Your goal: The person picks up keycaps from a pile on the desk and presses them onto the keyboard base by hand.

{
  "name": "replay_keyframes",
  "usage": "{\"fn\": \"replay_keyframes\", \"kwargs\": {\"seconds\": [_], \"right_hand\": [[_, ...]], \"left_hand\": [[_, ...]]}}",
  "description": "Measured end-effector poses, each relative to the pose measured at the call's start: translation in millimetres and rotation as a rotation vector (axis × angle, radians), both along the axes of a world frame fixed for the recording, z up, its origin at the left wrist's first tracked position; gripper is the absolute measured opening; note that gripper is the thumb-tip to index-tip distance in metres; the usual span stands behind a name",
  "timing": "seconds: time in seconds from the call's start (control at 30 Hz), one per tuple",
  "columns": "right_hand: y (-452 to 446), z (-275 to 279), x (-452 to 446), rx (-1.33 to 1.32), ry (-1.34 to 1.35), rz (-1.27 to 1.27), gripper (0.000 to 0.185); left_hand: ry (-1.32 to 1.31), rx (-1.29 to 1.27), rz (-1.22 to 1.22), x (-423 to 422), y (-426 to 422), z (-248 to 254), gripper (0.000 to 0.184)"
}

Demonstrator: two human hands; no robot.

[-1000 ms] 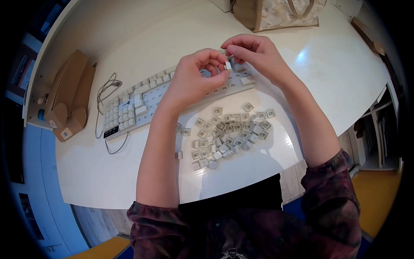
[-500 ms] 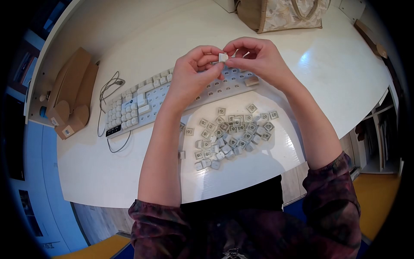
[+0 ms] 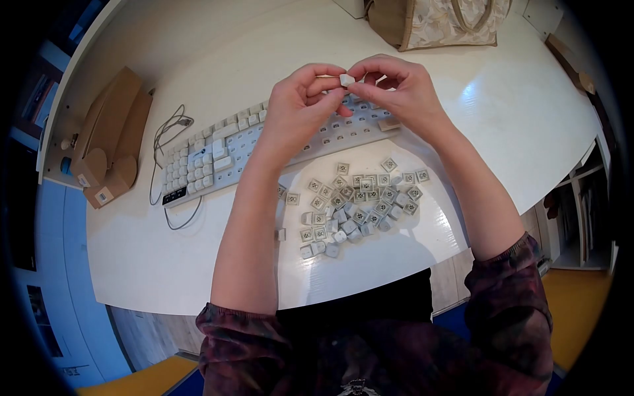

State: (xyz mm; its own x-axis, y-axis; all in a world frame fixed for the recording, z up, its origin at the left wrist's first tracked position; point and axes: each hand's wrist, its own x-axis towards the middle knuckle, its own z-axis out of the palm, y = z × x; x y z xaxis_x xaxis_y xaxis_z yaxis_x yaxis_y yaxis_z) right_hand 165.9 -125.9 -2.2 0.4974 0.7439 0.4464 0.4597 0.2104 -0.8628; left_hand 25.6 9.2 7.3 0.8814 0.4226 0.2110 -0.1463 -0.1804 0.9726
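A white keycap [image 3: 347,80] is pinched between the fingertips of both hands, above the far edge of the keyboard. My left hand [image 3: 298,102] grips its left side, with the fingers curled. My right hand [image 3: 404,91] has thumb and forefinger closed on the right side. Below lies a pale keyboard [image 3: 247,146], partly hidden by my left hand and forearm. Caps cover its left block and far rows, while many switches are bare in the middle and right. Nearer my body is a pile of loose keycaps [image 3: 366,187], many turned underside up.
A grey cable [image 3: 158,142] runs along the keyboard's left end. An open cardboard box [image 3: 112,135] stands at the table's left side. A patterned bag [image 3: 449,26] sits at the back. The white table [image 3: 522,142] has a curved edge on the right, with shelves beyond.
The keycap has been turned between the fingers and shows a different side. Both hands have risen very slightly, and the view has shifted a little. The pile looks the same.
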Motion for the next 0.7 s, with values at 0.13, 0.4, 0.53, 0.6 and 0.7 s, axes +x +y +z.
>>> {"fn": "replay_keyframes", "kwargs": {"seconds": [0.13, 0.4, 0.53, 0.6, 0.7], "right_hand": [[-1.0, -0.9, 2.8, -0.068, 0.05, -0.016, 0.019], [3.7, -23.2, 8.8, -0.164, -0.339, -0.129, 0.019], [2.4, -16.3, 1.8, -0.212, -0.486, -0.18, 0.018], [3.5, -15.9, 1.0, -0.223, -0.522, -0.176, 0.017], [2.6, -16.0, 1.8, -0.232, -0.556, -0.159, 0.017]], "left_hand": [[-0.016, 0.181, 0.117, 0.7, 10.8, -6.6, 0.033], [0.128, 0.746, 0.238, -1.8, 25.5, -38.6, 0.04], [0.202, 0.738, 0.232, -5.5, 17.4, -25.8, 0.037], [0.219, 0.717, 0.231, -5.3, 15.2, -23.1, 0.037], [0.24, 0.726, 0.238, -3.9, 13.6, -21.4, 0.035]]}}
